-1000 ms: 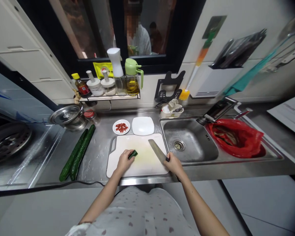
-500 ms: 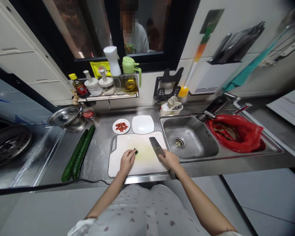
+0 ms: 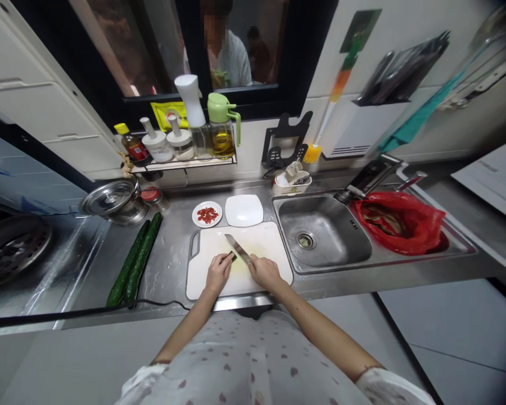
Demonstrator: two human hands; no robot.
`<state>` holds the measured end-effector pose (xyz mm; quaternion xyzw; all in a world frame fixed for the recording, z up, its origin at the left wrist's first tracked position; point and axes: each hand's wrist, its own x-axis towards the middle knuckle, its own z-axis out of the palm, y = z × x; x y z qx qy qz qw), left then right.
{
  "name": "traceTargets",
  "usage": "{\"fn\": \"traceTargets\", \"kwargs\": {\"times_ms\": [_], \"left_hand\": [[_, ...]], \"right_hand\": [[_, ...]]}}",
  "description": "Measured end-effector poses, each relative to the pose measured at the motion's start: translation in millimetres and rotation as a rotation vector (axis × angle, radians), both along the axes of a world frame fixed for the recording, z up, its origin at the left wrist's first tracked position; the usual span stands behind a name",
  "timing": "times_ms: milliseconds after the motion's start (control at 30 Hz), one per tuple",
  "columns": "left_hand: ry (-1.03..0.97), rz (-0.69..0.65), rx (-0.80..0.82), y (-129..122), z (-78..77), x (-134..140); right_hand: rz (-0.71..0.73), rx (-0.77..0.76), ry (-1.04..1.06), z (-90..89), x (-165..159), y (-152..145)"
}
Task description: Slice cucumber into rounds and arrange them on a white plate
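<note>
My left hand is closed on a small dark-green piece of cucumber over the white cutting board. My right hand grips a kitchen knife, its blade angled up and left, close beside the cucumber piece. Whether the edge touches the piece, I cannot tell. A pale yellow-green wet patch marks the board under the blade. Behind the board stand a small plate of chopped red pieces and a white square plate. Two whole cucumbers lie left of the board.
Right of the board is a steel sink, with a red plastic bag beyond it. A lidded pot and a red-lidded jar stand at the left. Seasoning bottles line a wall rack. A black cord runs along the front edge.
My right hand has brought the knife leftward across the board, from its right side to the cucumber piece. My left hand has stayed nearly in place, still holding the piece.
</note>
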<state>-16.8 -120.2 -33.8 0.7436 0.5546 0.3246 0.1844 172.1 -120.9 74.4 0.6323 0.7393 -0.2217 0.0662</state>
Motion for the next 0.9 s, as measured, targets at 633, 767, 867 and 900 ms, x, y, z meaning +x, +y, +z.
{"fn": "traceTargets", "kwargs": {"times_ms": [633,767,867,900], "left_hand": [[0.074,-0.039,0.204,1.9,-6.8,-1.2],[0.074,-0.042,0.199,2.0,-8.1,-1.6],[0.072,-0.039,0.192,2.2,-8.7,-2.0],[0.069,-0.04,0.19,2.3,-8.9,-2.0]], "right_hand": [[0.056,-0.028,-0.077,1.0,-15.9,-2.5],[0.061,-0.023,-0.077,-2.0,-16.5,-3.4],[0.068,-0.035,-0.076,-2.4,-16.7,-5.3],[0.07,-0.044,-0.075,-2.3,-16.5,-6.1]]}}
